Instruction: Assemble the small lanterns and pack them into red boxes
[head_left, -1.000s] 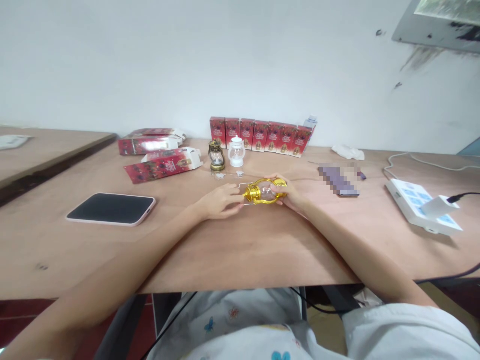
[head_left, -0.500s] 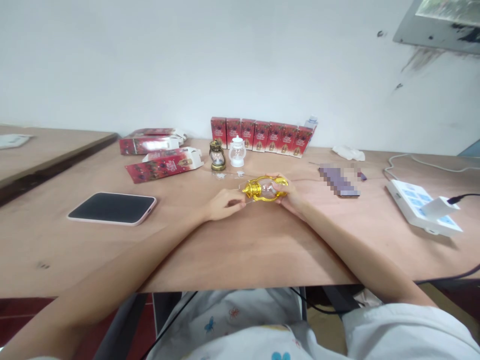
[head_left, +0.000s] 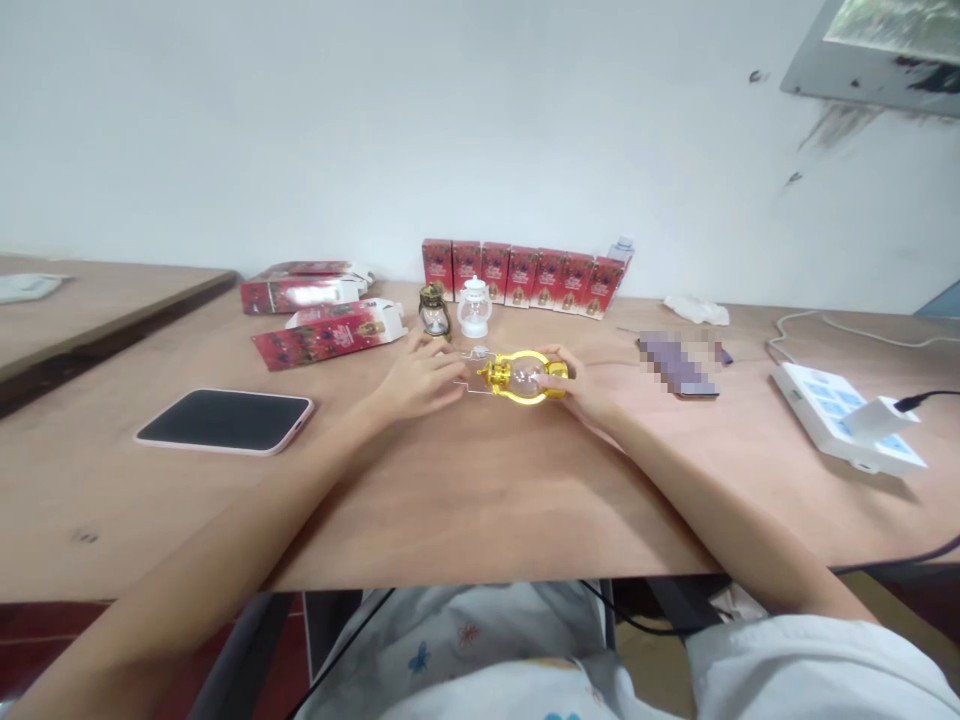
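Observation:
A small gold lantern [head_left: 527, 377] with a clear globe lies on its side above the table, its cap pointing left. My right hand [head_left: 579, 388] is closed around the base, the thumb over the globe. From the cap end a thin wire handle [head_left: 480, 391] runs left to my left hand [head_left: 426, 378], whose bent fingers close on its far end; the fingertips are partly hidden. Just behind stand a bronze lantern [head_left: 434, 309] and a white lantern [head_left: 474, 307], both upright. A small whitish piece [head_left: 480, 352] shows by the upper wire.
Several red boxes [head_left: 522, 277] stand in a row by the wall. Opened red cartons [head_left: 330, 335] lie at the left behind a phone [head_left: 225, 420]. To the right are another phone [head_left: 679, 365], a crumpled tissue [head_left: 697, 309] and a white power strip [head_left: 844, 415] with cables.
My left hand has moved left and slightly back, from beside the lantern's cap to the wire handle's far end. The lantern has shifted slightly left, still in my right hand.

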